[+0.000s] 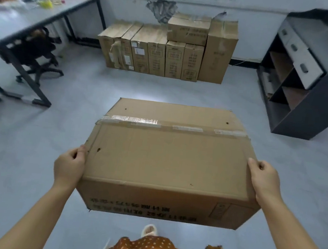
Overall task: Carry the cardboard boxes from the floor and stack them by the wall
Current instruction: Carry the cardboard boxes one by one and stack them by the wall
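A large brown cardboard box point(168, 158), taped across its top, is held in the air in front of me above the grey floor. My left hand point(69, 164) grips its left side and my right hand point(264, 179) grips its right side. Ahead, a row of tall cardboard boxes point(155, 52) stands against the white wall. One smaller box point(188, 29) lies on top of that row, and a taller box point(219, 51) stands at the row's right end.
A grey desk point(25, 22) with black legs stands at the left, a black office chair point(38, 53) under it. A dark shelf unit with drawers point(306, 77) stands at the right. Open grey floor point(162, 90) lies between me and the stacked boxes.
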